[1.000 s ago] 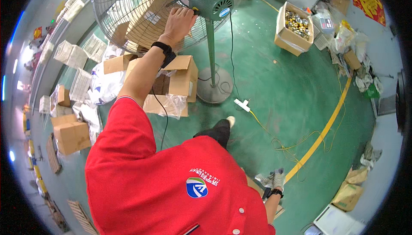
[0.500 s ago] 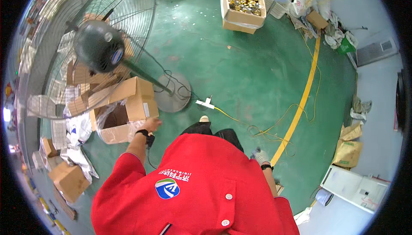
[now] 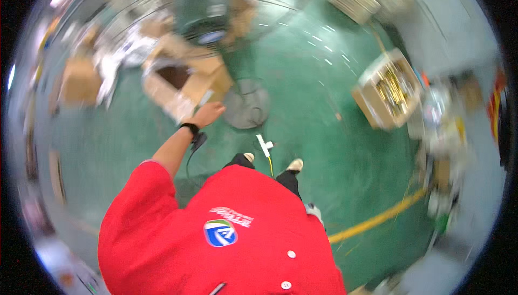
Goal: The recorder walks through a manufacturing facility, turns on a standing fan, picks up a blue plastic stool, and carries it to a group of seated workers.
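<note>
My left hand (image 3: 208,114) is bare, with a black band at the wrist, and stretches forward with its fingers out. It appears beside the near corner of an open cardboard box (image 3: 216,79); whether it touches the box I cannot tell. A small dark device (image 3: 199,142) with a thin cable hangs by that wrist. Only a little of my right hand (image 3: 313,210) shows, in a pale glove at my right side. The red shirt covers part of it and its fingers are blurred.
A dark standing fan (image 3: 202,12) rises behind the box on a round base (image 3: 248,111). A white power strip (image 3: 263,146) with a yellow cord lies before my feet. A carton (image 3: 368,109) of shiny gold-coloured parts stands right, near a yellow floor line (image 3: 377,220).
My view has turned to the right: the fan and open box sit higher, and the carton of shiny parts is lower and farther right. My left arm reaches farther forward. My right hand is more hidden.
</note>
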Demonstrator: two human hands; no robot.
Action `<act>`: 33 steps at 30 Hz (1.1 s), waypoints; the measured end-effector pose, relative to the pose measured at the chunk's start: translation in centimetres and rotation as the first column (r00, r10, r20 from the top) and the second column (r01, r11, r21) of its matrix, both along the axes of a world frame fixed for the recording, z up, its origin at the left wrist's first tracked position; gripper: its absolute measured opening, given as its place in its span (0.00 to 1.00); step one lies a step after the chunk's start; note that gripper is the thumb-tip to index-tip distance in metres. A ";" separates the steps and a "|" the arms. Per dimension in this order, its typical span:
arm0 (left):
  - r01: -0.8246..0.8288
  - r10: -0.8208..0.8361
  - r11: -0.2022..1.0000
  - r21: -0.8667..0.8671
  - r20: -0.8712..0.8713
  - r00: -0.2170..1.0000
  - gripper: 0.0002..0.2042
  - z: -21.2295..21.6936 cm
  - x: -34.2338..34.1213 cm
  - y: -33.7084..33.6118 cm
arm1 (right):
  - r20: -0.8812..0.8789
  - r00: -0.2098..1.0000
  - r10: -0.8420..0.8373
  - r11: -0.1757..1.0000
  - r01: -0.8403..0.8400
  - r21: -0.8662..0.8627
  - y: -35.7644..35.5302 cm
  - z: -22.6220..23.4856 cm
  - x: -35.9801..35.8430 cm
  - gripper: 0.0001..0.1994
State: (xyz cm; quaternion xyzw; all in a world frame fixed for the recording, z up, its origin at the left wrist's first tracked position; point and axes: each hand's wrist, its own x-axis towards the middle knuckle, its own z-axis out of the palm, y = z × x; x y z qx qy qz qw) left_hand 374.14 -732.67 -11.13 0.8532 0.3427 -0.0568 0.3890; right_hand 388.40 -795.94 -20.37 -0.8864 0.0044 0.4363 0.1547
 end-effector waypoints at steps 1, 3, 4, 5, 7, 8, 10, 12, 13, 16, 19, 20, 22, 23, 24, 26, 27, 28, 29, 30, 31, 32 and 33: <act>-0.105 0.106 0.994 -0.024 0.024 0.994 0.19 0.3 -0.5 -1.2 | 0.027 0.995 0.096 0.995 -0.095 -0.011 -1.3 -1.4 3.1 0.24; -0.355 0.358 0.931 -0.085 0.020 0.933 0.20 -2.4 -5.5 -3.2 | 0.006 0.978 0.211 0.977 -0.211 0.039 0.7 1.9 9.1 0.19; -0.433 0.435 0.899 -0.072 0.022 0.900 0.20 -1.6 -7.7 -4.3 | -0.046 0.988 0.145 0.985 -0.140 0.105 2.6 5.2 11.7 0.16; -0.447 0.451 0.886 -0.121 0.002 0.893 0.19 -0.6 -9.6 -6.2 | -0.099 0.992 0.080 0.985 -0.063 0.160 4.9 8.1 14.1 0.13; -0.458 0.467 0.868 -0.190 0.004 0.884 0.18 -1.1 -10.2 -9.6 | -0.124 0.986 -0.113 0.979 0.132 0.157 3.6 5.3 20.3 0.07; -0.427 0.432 0.890 -0.157 -0.003 0.902 0.18 -2.2 -10.7 -11.4 | -0.085 0.990 -0.116 0.974 0.130 0.184 3.8 5.0 22.8 0.07; -0.411 0.413 0.903 -0.122 -0.009 0.911 0.17 -3.8 -11.5 -14.4 | -0.044 0.994 -0.102 0.971 0.109 0.215 5.4 4.6 25.4 0.07; -0.427 0.418 0.880 -0.209 -0.088 0.904 0.18 -5.0 -12.6 -16.7 | -0.064 0.995 -0.072 0.967 0.086 0.241 8.2 5.7 26.3 0.07; -0.436 0.430 0.873 -0.220 -0.075 0.900 0.18 -5.9 -13.1 -17.6 | -0.047 0.997 -0.059 0.969 0.068 0.238 9.0 5.5 26.3 0.07; -0.439 0.425 0.877 -0.194 -0.112 0.898 0.19 -6.8 -15.0 -19.0 | -0.090 0.958 0.272 0.957 -0.260 0.131 11.8 4.5 23.9 0.12; -0.535 0.524 0.797 -0.280 -0.118 0.843 0.18 -6.4 -17.3 -19.0 | -0.128 0.848 0.514 0.846 -0.476 0.240 16.8 6.7 16.9 0.12; -0.561 0.553 0.786 -0.259 -0.110 0.826 0.18 -6.9 -18.1 -19.0 | -0.041 0.726 0.687 0.706 -0.652 0.278 17.4 5.5 16.5 0.11; -0.581 0.590 0.761 -0.288 -0.062 0.805 0.17 -9.0 -18.8 -19.0 | 0.075 0.544 0.836 0.517 -0.826 0.226 19.3 6.2 16.1 0.11; -0.605 0.612 0.751 -0.265 -0.066 0.788 0.17 -9.5 -19.2 -18.8 | -0.009 0.645 0.765 0.631 -0.746 0.214 21.2 7.1 14.4 0.11; -0.633 0.641 0.722 -0.280 -0.074 0.764 0.16 -9.8 -19.5 -18.5 | -0.088 0.736 0.671 0.737 -0.649 0.188 22.9 8.4 12.8 0.11; -0.632 0.657 0.708 -0.315 -0.035 0.753 0.16 -10.1 -20.0 -17.7 | -0.141 0.831 0.539 0.842 -0.523 0.136 24.5 10.2 11.1 0.11; -0.639 0.675 0.697 -0.325 -0.002 0.738 0.16 -10.3 -20.2 -17.4 | -0.189 0.900 0.393 0.919 -0.379 0.105 25.1 11.3 10.7 0.10; -0.643 0.689 0.681 -0.350 0.007 0.725 0.15 -10.3 -20.1 -17.0 | -0.142 0.845 0.515 0.856 -0.515 0.044 23.6 10.0 12.7 0.11; -0.633 0.686 0.678 -0.374 0.013 0.727 0.15 -10.3 -20.3 -16.8 | -0.131 0.850 0.511 0.858 -0.512 0.021 23.6 10.3 12.6 0.11; -0.641 0.700 0.671 -0.373 0.035 0.713 0.15 -10.0 -20.5 -16.6 | -0.161 0.878 0.451 0.889 -0.458 -0.006 23.4 10.8 12.1 0.12; -0.652 0.717 0.661 -0.371 0.055 0.695 0.14 -10.0 -20.7 -16.6 | -0.191 0.899 0.393 0.913 -0.406 -0.033 23.4 11.5 11.6 0.12; -0.675 0.733 0.646 -0.356 0.042 0.679 0.13 -11.1 -21.3 -17.2 | -0.196 0.867 0.459 0.870 -0.483 -0.099 24.2 12.5 11.0 0.13; -0.674 0.737 0.637 -0.374 0.040 0.675 0.13 -12.2 -22.0 -17.9 | -0.191 0.867 0.461 0.866 -0.486 -0.118 24.8 13.3 10.2 0.13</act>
